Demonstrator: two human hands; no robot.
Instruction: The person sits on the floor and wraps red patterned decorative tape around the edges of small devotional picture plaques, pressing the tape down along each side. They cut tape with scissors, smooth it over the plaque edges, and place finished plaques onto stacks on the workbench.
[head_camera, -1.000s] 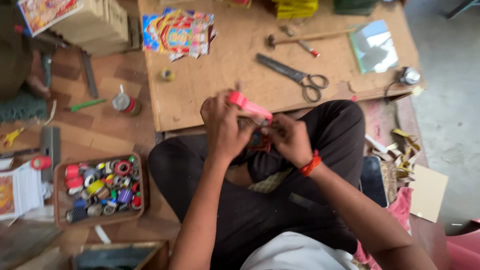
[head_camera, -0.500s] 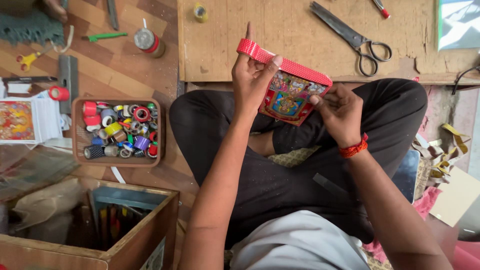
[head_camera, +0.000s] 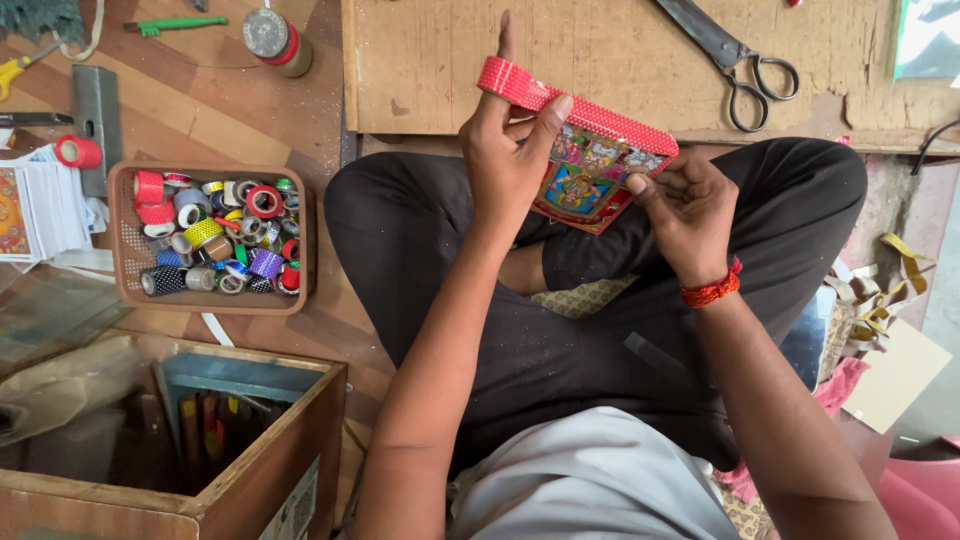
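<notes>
I sit cross-legged and hold a small colourful picture panel (head_camera: 585, 185) above my lap. A red dotted tape strip (head_camera: 580, 108) runs along its top edge. My left hand (head_camera: 510, 160) pinches the tape's left end, index finger pointing up. My right hand (head_camera: 690, 205), with a red thread bracelet at the wrist, grips the panel's right side, thumb on the edge.
A brown basket (head_camera: 125, 240) of several tape rolls sits at left on the wooden floor. A cardboard-topped board (head_camera: 600, 50) ahead carries scissors (head_camera: 735, 55). An open wooden box (head_camera: 250, 470) stands lower left. A red tape roll (head_camera: 78, 152) and a spool (head_camera: 270, 38) lie nearby.
The camera view tilted down and closer. The panel was turned face up toward me, and my left hand has slid to the tape's left end.
</notes>
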